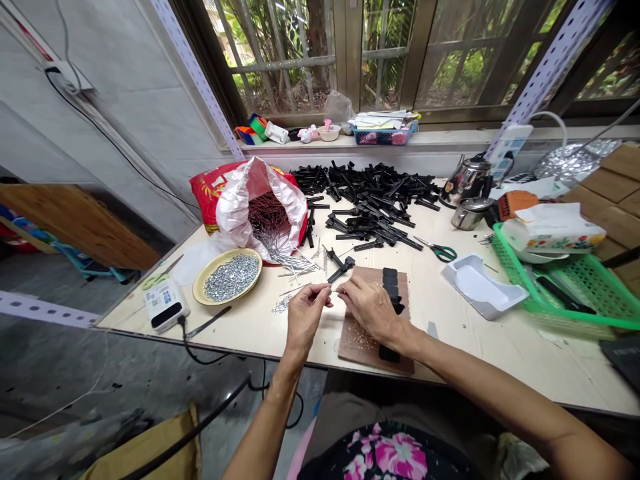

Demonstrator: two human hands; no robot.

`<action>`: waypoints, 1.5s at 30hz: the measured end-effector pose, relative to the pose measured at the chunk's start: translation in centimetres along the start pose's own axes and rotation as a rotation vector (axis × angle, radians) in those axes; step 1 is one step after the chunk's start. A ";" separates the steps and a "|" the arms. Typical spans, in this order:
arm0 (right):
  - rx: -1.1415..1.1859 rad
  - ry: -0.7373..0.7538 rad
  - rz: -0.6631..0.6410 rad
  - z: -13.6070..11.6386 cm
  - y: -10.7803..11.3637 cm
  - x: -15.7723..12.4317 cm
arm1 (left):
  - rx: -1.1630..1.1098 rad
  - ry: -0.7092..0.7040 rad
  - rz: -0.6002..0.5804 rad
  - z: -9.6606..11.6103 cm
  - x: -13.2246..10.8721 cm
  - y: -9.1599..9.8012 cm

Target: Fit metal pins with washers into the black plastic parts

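Note:
My left hand (306, 313) is closed in a pinch at the table's front, just left of a brown board (356, 341). Facing it, my right hand (374, 312) pinches too, above that board. A thin metal rod (334, 291) spans the small gap between the fingertips; whatever sits at its ends is hidden by the fingers. Right behind the fingers lie a few black plastic parts (343, 268). Black pads (391, 285) line the board's right side, partly covered by my right hand and wrist. Loose thin rods (296, 264) and small metal pieces (283, 304) lie behind and left of my left hand.
A red and white bag (216, 193) of rods stands behind a yellow plate (199, 288) of small metal pieces. Black parts (373, 193) are heaped at the back. Green-handled scissors (444, 253), a white tray (480, 283), a green basket (613, 303) and a kettle (470, 177) are rightward.

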State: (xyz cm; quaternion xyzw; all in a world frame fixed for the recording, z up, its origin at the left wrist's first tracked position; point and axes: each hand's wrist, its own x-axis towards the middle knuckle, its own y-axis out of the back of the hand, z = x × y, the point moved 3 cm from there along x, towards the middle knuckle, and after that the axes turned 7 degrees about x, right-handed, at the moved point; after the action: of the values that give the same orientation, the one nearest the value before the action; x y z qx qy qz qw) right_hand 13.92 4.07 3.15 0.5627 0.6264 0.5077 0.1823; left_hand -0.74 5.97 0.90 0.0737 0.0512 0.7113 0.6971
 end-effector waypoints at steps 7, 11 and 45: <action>-0.078 0.024 0.019 0.3 -0.1 -0.1 | -0.088 0.027 -0.037 -0.7 0.1 -0.3; 0.107 -0.025 0.007 0.7 0.1 0.0 | -0.117 0.024 -0.037 -0.7 0.0 -0.4; 0.072 0.040 -0.022 2.3 1.2 -1.4 | 0.156 -0.022 -0.097 -0.2 -0.4 -2.0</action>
State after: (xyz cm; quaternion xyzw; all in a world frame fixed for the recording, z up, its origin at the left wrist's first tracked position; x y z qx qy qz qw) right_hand 16.81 3.65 2.70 0.5515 0.6540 0.4940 0.1551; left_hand 1.23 5.62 0.31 0.1332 0.1024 0.6696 0.7234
